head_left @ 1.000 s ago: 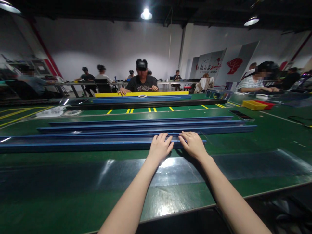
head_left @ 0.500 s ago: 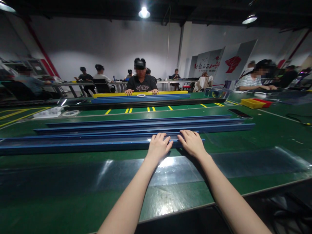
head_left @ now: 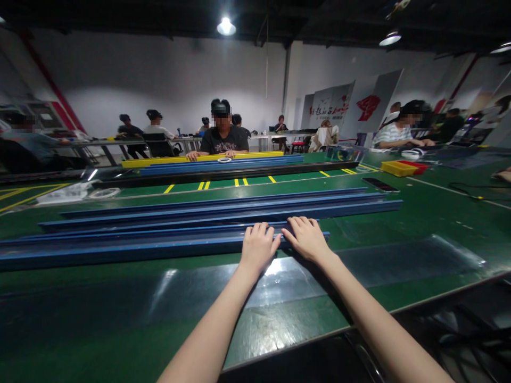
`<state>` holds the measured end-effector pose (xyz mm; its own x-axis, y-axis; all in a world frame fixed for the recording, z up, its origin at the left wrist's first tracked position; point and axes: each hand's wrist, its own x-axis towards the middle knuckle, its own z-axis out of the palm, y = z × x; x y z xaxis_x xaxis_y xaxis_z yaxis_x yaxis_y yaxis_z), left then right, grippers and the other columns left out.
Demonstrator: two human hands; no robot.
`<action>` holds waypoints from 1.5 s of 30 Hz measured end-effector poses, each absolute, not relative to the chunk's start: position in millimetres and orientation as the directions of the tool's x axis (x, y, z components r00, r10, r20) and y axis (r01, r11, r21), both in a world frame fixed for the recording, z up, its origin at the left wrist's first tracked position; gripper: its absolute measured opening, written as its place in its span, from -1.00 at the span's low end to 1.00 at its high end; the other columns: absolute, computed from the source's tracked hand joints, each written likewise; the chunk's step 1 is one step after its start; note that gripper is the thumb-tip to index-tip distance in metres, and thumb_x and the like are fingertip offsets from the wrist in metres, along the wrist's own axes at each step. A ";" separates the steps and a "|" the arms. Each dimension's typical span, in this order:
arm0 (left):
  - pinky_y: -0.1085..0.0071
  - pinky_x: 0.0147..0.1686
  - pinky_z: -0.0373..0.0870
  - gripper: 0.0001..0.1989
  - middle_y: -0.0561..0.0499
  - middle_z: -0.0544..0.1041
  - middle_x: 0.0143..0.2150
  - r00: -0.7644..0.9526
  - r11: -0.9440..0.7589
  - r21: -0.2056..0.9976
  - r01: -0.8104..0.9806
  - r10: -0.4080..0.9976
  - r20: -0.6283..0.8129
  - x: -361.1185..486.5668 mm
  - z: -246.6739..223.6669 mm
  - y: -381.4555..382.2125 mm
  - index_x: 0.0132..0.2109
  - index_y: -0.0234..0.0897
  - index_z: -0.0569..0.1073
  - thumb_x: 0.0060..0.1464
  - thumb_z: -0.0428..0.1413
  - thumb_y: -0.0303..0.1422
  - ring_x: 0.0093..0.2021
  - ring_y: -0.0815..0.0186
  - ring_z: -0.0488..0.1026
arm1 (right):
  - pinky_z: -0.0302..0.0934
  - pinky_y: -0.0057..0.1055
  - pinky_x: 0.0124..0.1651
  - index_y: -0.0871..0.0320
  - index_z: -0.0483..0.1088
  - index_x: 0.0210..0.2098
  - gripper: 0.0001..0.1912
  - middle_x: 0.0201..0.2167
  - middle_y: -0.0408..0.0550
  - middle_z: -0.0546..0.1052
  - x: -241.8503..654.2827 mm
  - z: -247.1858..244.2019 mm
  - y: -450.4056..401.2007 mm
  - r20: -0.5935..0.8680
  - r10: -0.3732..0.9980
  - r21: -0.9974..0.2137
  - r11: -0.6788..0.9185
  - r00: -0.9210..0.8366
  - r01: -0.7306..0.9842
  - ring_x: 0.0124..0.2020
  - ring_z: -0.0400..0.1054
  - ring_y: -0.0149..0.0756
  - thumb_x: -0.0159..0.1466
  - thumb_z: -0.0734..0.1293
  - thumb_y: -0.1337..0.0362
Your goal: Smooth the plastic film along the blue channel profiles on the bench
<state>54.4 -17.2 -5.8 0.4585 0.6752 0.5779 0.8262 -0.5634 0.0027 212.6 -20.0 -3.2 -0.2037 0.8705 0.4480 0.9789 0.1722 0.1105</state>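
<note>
A long blue plastic channel [head_left: 159, 250] lies across the green table in front of me, its right end near my hands. My left hand [head_left: 258, 246] is over the channel near that end, fingers curled across its far rim and thumb toward the near rim. Close to its right, my right hand [head_left: 306, 238] grips the same channel, fingers over the far rim. What the fingertips press on inside is hidden. Nearer to me, a clear plastic strip [head_left: 311, 276] lies flat on the table, with bright glare on it.
More blue channels [head_left: 351, 209] lie just beyond. A phone [head_left: 379, 184], a yellow bin [head_left: 397, 168] and a red bin [head_left: 415, 166] are at the right. Across the table, a person [head_left: 223, 139] has both hands at a yellow channel [head_left: 255, 155]. A tape roll [head_left: 104, 193] lies at left.
My view has turned slightly to the right, so the scene sits further left. My hands stay on the blue channel, whose left part now appears lower and tilted slightly toward me.
</note>
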 end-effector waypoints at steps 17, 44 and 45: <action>0.24 -0.17 0.19 -0.66 -0.18 0.38 -0.07 0.624 -0.681 -0.155 0.716 0.525 0.579 58.4 -14.8 -25.5 -0.08 -0.37 0.33 0.11 -0.13 -0.26 -0.07 0.14 0.26 | -0.02 -0.40 0.01 0.19 0.35 -0.16 -0.58 -0.02 0.01 0.37 231.3 -9.6 -35.5 0.562 0.806 -0.039 0.249 -0.185 0.968 -0.01 0.20 -0.35 0.28 -0.04 0.18; 0.30 -0.23 0.22 -0.73 -0.07 0.44 -0.16 0.581 -0.696 -0.142 0.704 0.451 0.678 49.7 -10.7 -24.0 -0.13 -0.31 0.37 0.11 -0.12 -0.32 -0.16 0.22 0.32 | 0.00 -0.38 -0.18 0.20 0.41 -0.30 -0.63 -0.25 -0.03 0.51 244.1 -9.7 -37.3 0.651 0.754 -0.028 0.141 -0.089 0.990 -0.19 0.31 -0.31 0.26 0.02 0.22; 0.30 -0.22 0.22 -0.73 -0.07 0.43 -0.15 0.594 -0.705 -0.148 0.694 0.444 0.670 49.9 -10.9 -24.0 -0.11 -0.31 0.37 0.11 -0.12 -0.32 -0.15 0.22 0.31 | 0.01 -0.38 -0.16 0.20 0.42 -0.28 -0.63 -0.24 -0.04 0.50 242.9 -9.7 -37.4 0.642 0.759 -0.030 0.167 -0.109 0.986 -0.17 0.30 -0.31 0.26 0.03 0.23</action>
